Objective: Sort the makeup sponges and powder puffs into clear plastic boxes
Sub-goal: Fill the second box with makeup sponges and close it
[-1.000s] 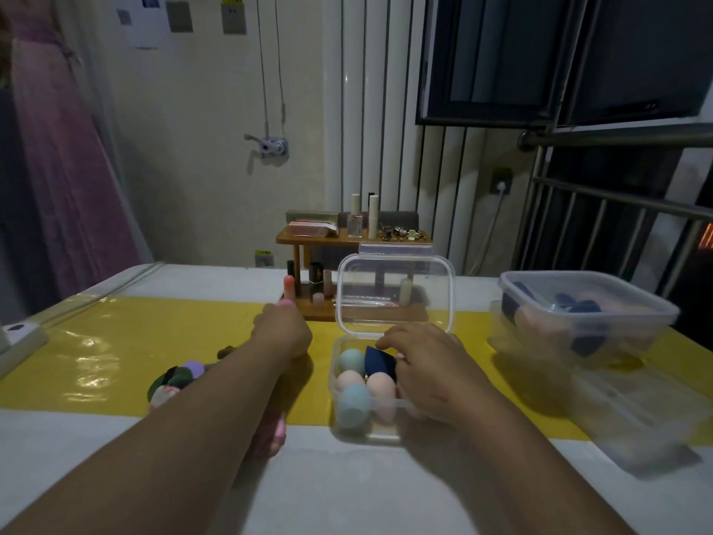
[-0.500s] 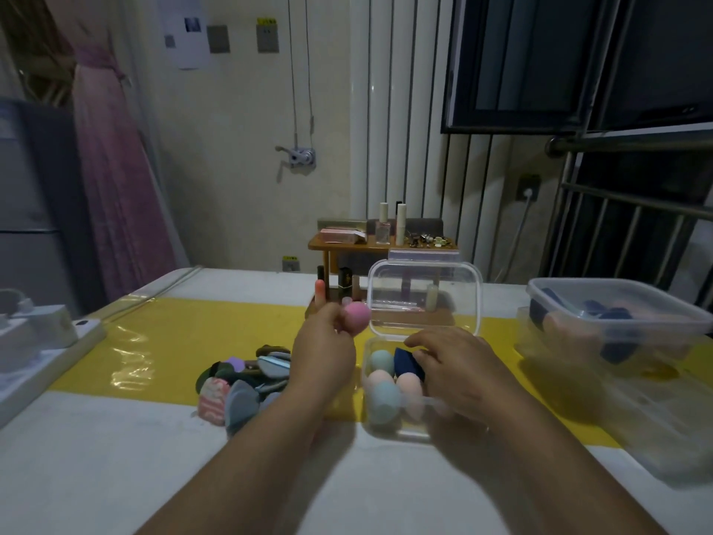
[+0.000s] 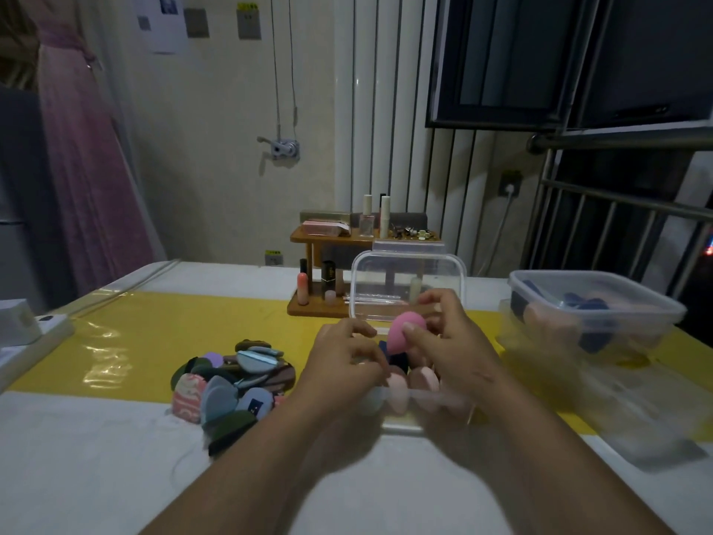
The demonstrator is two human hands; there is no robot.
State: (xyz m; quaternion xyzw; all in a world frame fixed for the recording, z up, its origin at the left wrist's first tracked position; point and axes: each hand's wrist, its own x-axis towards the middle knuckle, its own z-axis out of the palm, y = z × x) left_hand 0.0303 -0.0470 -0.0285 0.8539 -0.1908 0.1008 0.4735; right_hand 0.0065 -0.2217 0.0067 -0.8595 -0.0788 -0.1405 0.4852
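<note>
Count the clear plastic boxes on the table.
3: the open box at centre, the lidded box at far right, and a blurred box nearer, at the right edge. Another may hide beneath the lidded one.

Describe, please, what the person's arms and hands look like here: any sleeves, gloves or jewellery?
The left forearm and right forearm are bare to the frame's edge, with no sleeve in view. The left hand and right hand wear no gloves, and no watch, bracelet or ring shows. The visible nails look short and unpainted, though blur softens detail.
</note>
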